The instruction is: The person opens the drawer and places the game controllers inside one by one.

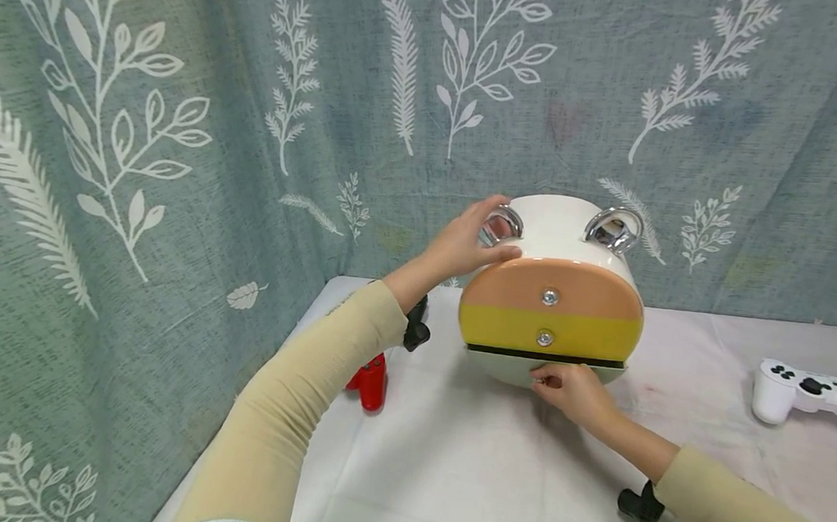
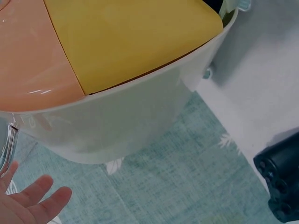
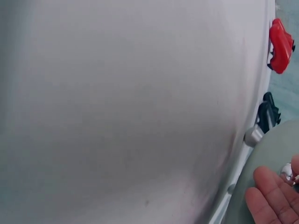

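A small rounded drawer cabinet (image 1: 556, 227) with a glossy white shell and two chrome rings on top stands on the table. Its front has an orange drawer (image 1: 509, 280), a yellow drawer (image 1: 502, 326) and, lowest, a pale green drawer (image 1: 502, 368). A dark gap shows above the green drawer, which sits slightly out. My right hand (image 1: 572, 392) pinches the small knob (image 3: 287, 171) of that green drawer. My left hand (image 1: 464, 240) rests against the shell's upper left, fingers extended around the left chrome ring (image 1: 513, 219), thumb touching near the front rim.
A red game controller (image 1: 372, 382) and a black one (image 1: 417, 326) lie left of the cabinet, partly behind my left arm. To the right lies a white controller (image 1: 814, 394). A black object (image 1: 640, 505) shows under my right forearm. Patterned curtain (image 1: 476, 93) hangs behind and at left.
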Tool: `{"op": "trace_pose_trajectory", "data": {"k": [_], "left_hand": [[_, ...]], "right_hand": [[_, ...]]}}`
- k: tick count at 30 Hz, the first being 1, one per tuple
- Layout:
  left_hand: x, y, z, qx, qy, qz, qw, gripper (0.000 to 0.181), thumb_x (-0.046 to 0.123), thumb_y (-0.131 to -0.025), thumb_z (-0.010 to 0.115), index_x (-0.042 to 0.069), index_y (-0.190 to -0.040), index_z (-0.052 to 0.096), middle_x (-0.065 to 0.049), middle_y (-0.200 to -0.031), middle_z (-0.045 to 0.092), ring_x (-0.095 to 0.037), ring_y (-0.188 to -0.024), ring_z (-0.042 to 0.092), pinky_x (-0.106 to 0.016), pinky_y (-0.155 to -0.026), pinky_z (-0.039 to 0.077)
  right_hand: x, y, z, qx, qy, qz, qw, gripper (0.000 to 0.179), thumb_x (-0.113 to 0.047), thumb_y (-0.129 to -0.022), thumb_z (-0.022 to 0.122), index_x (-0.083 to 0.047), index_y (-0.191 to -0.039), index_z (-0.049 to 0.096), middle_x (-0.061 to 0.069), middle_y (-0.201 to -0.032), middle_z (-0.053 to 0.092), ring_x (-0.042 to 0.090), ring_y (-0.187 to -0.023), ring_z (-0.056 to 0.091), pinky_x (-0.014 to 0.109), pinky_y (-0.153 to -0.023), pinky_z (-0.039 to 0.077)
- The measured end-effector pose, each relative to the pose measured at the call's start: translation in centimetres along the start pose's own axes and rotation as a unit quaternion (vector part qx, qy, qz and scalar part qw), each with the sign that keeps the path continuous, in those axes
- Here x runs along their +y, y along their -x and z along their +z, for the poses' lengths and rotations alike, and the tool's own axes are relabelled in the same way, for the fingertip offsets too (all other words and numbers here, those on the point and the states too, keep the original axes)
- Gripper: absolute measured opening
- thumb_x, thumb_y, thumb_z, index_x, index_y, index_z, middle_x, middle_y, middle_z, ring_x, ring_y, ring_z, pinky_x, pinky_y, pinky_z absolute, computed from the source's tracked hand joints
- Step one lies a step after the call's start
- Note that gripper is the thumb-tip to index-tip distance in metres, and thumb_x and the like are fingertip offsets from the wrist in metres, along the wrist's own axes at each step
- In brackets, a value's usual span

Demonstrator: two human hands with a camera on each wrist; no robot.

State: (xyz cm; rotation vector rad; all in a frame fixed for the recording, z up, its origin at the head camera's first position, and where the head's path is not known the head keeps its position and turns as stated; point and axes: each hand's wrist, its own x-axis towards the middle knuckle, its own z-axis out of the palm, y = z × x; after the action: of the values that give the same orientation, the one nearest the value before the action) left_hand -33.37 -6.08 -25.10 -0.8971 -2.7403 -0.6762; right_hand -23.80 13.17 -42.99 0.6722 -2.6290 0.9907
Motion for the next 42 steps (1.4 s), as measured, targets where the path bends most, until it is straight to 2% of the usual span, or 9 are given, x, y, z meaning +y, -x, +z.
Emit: {"op": "trace_pose_trajectory", "data": {"k": [8,14,24,30,42], "left_hand": [[-0.2,0.0,0.0,0.004,0.000,0.001,1.0000,0.076,0.065,-0.064,0.047,0.036,-0.128,0.017,0.004,-0.109,0.040,-0.010,-0.095,0.044,-0.033,-0.075,0.039],[-0.1,0.1,0.2,0.006,0.004,0.004,1.0000,0.076,0.064,-0.064,0.048,0.034,-0.128,0.019,0.005,-0.103,0.041,-0.006,-0.091,0.044,-0.030,-0.073,0.039],[-0.1,0.1,0.0,0.000,0.003,-0.008,1.0000,0.078,0.065,-0.064,0.049,0.035,-0.129,0.017,0.005,-0.106,0.040,-0.008,-0.092,0.044,-0.031,-0.074,0.039],[0.1,0.1,0.0,-0.003,-0.003,-0.008,1.0000,0.080,0.065,-0.063,0.048,0.033,-0.129,0.017,0.004,-0.108,0.039,-0.009,-0.092,0.044,-0.032,-0.074,0.039],[0.1,0.0,-0.1,-0.005,-0.017,-0.008,0.9998,0.080,0.065,-0.064,0.048,0.031,-0.130,0.017,0.000,-0.109,0.040,-0.011,-0.093,0.045,-0.033,-0.074,0.039]], "right_hand": [[-0.8,1.1,-0.1,-0.002,-0.006,-0.014,0.9999,0.011,-0.018,-0.073,0.064,-0.015,-0.082,0.066,-0.011,-0.070,0.061,-0.004,-0.056,0.047,0.016,-0.050,0.041],[-1.2,1.9,0.0,-0.008,-0.014,-0.014,0.9998,0.011,-0.016,-0.072,0.064,-0.014,-0.083,0.066,-0.011,-0.069,0.061,-0.004,-0.053,0.046,0.016,-0.047,0.040],[-1.7,2.9,0.0,-0.019,0.000,-0.016,0.9997,0.011,-0.018,-0.072,0.064,-0.017,-0.083,0.066,-0.011,-0.075,0.062,-0.005,-0.059,0.049,0.015,-0.052,0.041],[-2.2,3.5,-0.1,-0.013,0.005,-0.032,0.9994,0.012,-0.018,-0.071,0.065,-0.015,-0.083,0.066,-0.009,-0.074,0.063,-0.005,-0.059,0.051,0.015,-0.051,0.041],[-3.1,5.1,-0.2,-0.031,-0.004,-0.053,0.9981,0.013,-0.013,-0.070,0.065,-0.014,-0.083,0.065,-0.007,-0.078,0.064,-0.002,-0.066,0.056,0.015,-0.055,0.043]]}}
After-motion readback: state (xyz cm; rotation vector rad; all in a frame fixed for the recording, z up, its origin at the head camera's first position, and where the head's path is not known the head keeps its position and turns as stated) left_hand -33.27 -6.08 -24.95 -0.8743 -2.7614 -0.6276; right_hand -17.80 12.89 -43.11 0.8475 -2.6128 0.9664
